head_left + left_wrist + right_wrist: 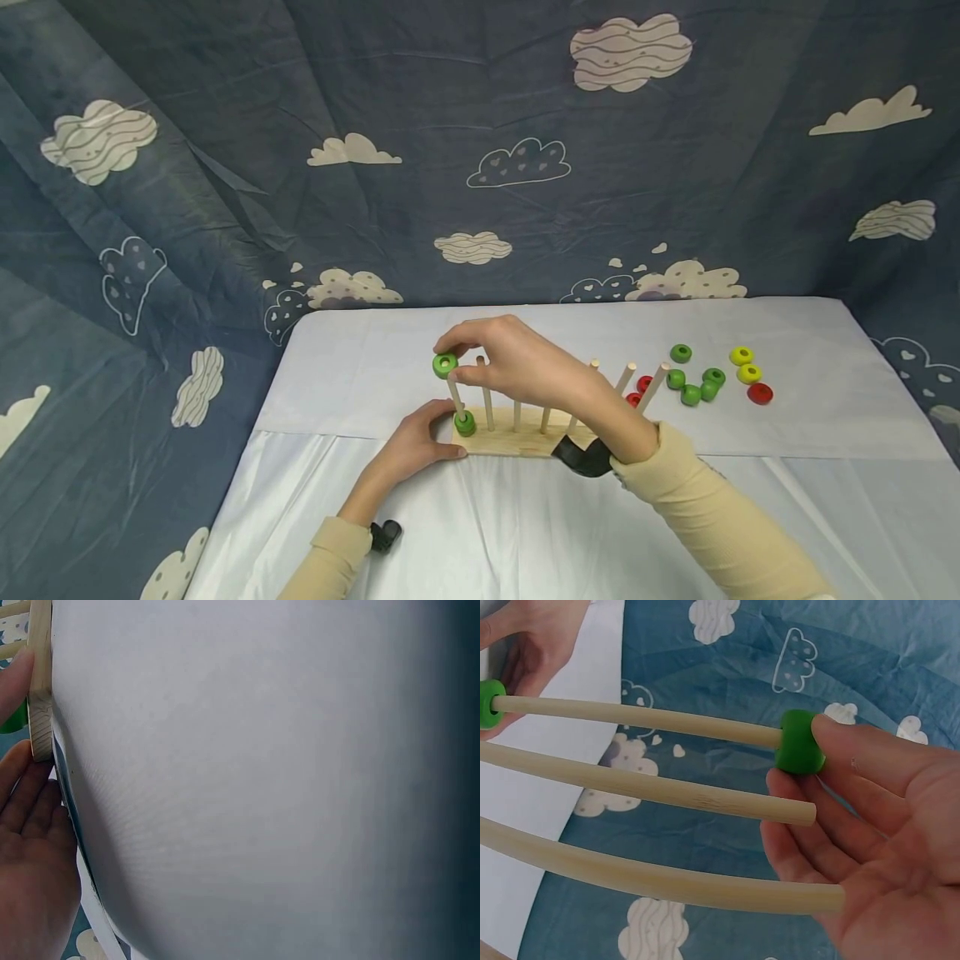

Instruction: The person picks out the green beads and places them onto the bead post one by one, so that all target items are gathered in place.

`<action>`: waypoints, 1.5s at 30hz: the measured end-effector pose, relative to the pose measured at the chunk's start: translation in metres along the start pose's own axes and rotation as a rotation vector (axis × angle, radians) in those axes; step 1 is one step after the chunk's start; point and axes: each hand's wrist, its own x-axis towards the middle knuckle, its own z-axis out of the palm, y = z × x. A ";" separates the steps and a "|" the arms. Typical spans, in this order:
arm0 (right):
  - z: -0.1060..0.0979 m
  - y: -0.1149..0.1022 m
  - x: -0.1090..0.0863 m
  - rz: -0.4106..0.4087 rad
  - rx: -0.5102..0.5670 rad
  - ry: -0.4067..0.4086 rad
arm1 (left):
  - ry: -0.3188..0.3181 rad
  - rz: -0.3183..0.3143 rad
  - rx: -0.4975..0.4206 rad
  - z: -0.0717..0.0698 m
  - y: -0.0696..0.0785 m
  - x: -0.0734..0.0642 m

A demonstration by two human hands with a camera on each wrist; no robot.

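Observation:
A wooden peg board (510,443) with several upright pegs lies on the white cloth. My right hand (517,358) pinches a green bead (800,742) between thumb and fingers, right at the tip of the leftmost peg (645,714). Lower on that same peg, another green bead (465,423) sits at the base. My left hand (416,442) grips the left end of the board, thumb along its front and fingers around the end. In the left wrist view the board's end (42,731) lies between thumb and fingers.
To the right of the board are several loose green beads (691,395), two yellow beads (748,373) and a red bead (760,393). Two more red beads (645,383) show behind the right-hand pegs. A dark curtain with clouds (472,248) hangs behind the table.

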 end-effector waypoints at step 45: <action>0.021 0.003 -0.070 -0.128 0.172 0.213 | 0.017 -0.060 0.043 0.002 0.000 0.001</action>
